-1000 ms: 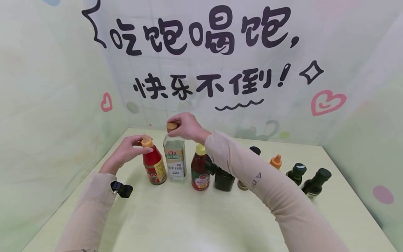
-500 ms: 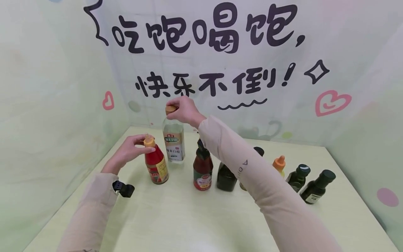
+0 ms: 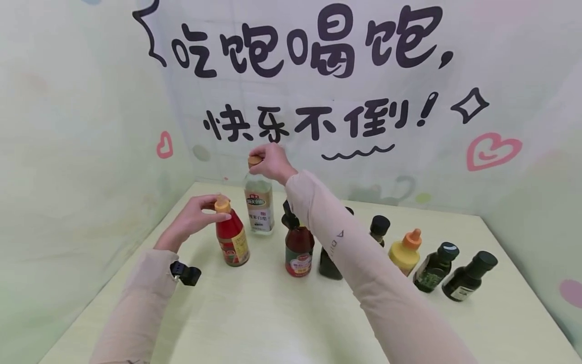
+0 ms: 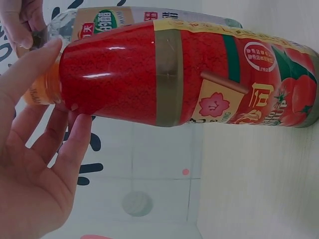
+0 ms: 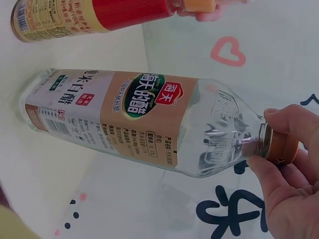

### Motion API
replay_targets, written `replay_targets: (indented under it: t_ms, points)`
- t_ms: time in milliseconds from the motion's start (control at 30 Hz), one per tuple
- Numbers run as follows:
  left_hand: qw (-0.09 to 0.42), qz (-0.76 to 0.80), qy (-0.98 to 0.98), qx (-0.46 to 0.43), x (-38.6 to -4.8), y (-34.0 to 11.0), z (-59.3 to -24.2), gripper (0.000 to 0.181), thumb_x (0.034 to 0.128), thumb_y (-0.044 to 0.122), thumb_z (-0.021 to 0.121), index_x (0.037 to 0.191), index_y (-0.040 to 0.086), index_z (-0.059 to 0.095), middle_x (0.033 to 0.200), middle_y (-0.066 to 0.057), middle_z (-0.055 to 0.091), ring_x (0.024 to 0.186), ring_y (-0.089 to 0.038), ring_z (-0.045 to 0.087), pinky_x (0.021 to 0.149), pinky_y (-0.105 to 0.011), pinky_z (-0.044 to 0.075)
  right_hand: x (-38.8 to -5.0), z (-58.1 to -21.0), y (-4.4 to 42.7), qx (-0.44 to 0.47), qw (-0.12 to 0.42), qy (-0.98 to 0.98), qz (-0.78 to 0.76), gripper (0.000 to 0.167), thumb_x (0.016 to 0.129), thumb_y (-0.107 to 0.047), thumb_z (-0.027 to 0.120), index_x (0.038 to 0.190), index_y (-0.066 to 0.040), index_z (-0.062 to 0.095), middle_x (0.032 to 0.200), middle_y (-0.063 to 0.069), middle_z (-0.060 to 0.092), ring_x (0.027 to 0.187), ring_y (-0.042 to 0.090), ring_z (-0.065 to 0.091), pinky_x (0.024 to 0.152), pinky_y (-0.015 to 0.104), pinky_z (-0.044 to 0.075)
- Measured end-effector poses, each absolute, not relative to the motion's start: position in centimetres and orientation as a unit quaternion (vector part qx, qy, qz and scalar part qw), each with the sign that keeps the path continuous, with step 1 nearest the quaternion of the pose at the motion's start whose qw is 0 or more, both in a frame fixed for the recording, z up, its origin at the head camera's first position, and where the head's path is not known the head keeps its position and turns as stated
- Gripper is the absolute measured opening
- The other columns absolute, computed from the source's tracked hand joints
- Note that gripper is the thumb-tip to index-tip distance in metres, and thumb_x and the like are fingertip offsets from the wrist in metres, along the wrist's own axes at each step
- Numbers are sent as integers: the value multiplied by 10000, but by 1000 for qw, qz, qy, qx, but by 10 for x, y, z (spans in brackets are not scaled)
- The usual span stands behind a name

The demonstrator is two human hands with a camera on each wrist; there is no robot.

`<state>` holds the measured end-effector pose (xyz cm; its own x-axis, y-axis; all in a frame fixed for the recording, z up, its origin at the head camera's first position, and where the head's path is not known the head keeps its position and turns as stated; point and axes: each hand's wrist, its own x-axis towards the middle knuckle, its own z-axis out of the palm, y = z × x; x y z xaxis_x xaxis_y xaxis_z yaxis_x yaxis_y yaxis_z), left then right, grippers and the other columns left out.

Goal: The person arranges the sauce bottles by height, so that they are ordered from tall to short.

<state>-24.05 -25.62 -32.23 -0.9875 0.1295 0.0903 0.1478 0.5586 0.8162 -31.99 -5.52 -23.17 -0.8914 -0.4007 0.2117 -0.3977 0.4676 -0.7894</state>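
Observation:
In the head view my left hand [image 3: 195, 220] grips the orange cap and neck of a red ketchup bottle [image 3: 232, 237], which stands on the table at the left. The left wrist view shows the thumb and fingers around the cap, and the tomato label on the ketchup bottle [image 4: 229, 74]. Slightly farther back, my right hand [image 3: 273, 161] pinches the brown cap of a clear white vinegar bottle [image 3: 260, 212] from above. This glass vinegar bottle [image 5: 149, 119] fills the middle of the right wrist view. Whether its base touches the table, I cannot tell.
Right of the vinegar stands a red sauce bottle [image 3: 298, 255], partly behind the right wrist camera. A dark bottle [image 3: 329, 265] is partly covered by the right sleeve. Farther right are a black-capped bottle [image 3: 379, 227], a yellow bottle [image 3: 403, 255] and two dark bottles [image 3: 432, 270]. A printed backdrop hangs behind.
My right hand has raised the vinegar bottle from beside the ketchup and carried it toward the back of the table. The left hand has stayed on the ketchup bottle. The head view has shifted slightly.

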Motion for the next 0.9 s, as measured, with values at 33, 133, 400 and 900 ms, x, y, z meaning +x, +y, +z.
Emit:
replay_targets:
  t_ms: [33,133,400,900]
  points:
    - [9,-464,-882,-77,-241,-256,-323,474,774,271,686,1176,63,547,1099,-120,549,1012,-284,452,749,-380,459,-321,-233,-55,-234,-1,858,-458,353,705,30,682,1050,-26,631,997,80,628,834,148,534,694,199,443]
    - [6,-463,-883,-74,-241,-255,-323,497,772,284,687,1191,62,537,1102,-122,541,1019,-286,449,753,-386,461,-324,-236,-55,-230,-6,862,-451,345,702,28,682,1039,-30,638,983,74,632,822,146,532,684,200,441]
    - [-1,-462,-884,-67,-240,-257,-324,536,777,291,681,1226,57,508,1123,-130,528,1035,-286,437,766,-394,457,-331,-241,-59,-207,-2,868,-450,364,711,12,684,1066,-46,632,998,63,618,850,146,519,712,215,445]
    - [-2,-465,-883,-65,-241,-256,-323,543,784,284,674,1241,51,495,1137,-137,520,1043,-291,435,771,-397,459,-338,-249,-62,-208,12,867,-453,374,703,30,687,1066,-34,627,1015,78,605,834,159,510,701,222,431]
